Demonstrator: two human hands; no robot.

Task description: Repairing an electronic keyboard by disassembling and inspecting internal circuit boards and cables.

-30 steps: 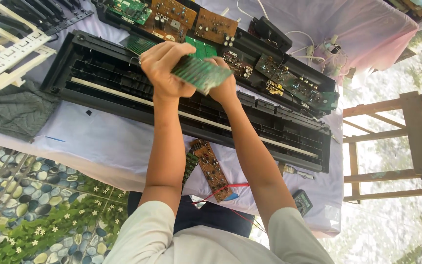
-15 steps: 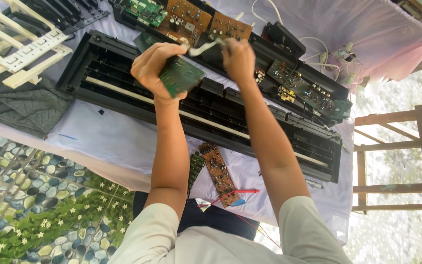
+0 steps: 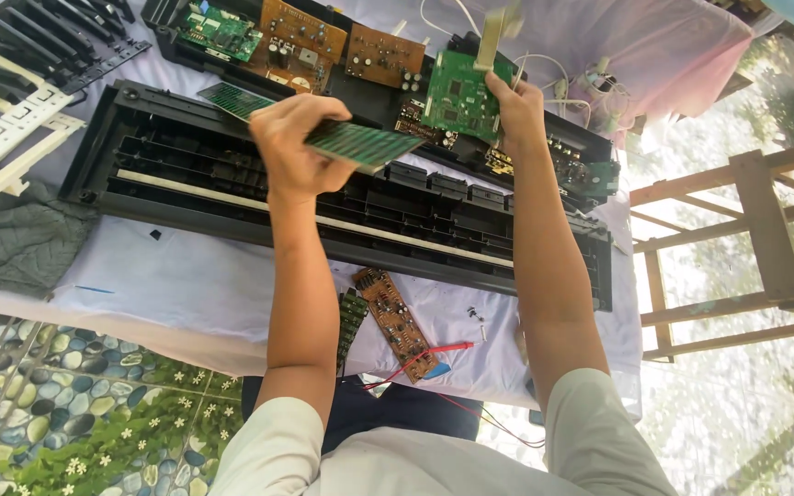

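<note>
My left hand (image 3: 294,149) is raised over an opened black keyboard chassis (image 3: 195,197) and grips a long narrow green circuit board (image 3: 368,144) near its middle, held roughly level. My right hand (image 3: 513,112) is further back and to the right. It pinches a pale flat ribbon cable (image 3: 493,37) that rises from a square green circuit board (image 3: 458,92) lying in the rear half of the case. The two hands are apart.
Brown circuit boards (image 3: 303,33) and another green one (image 3: 222,31) lie at the back. A brown board (image 3: 397,320) with a red wire (image 3: 420,356) rests on the white cloth (image 3: 186,294). Loose white keys (image 3: 2,147) and grey fabric (image 3: 11,248) are on the left, a wooden frame (image 3: 737,248) on the right.
My hands have separated. The left keeps the long green board, now lower and flatter. The right has let go of it, moved right and taken the ribbon cable.
</note>
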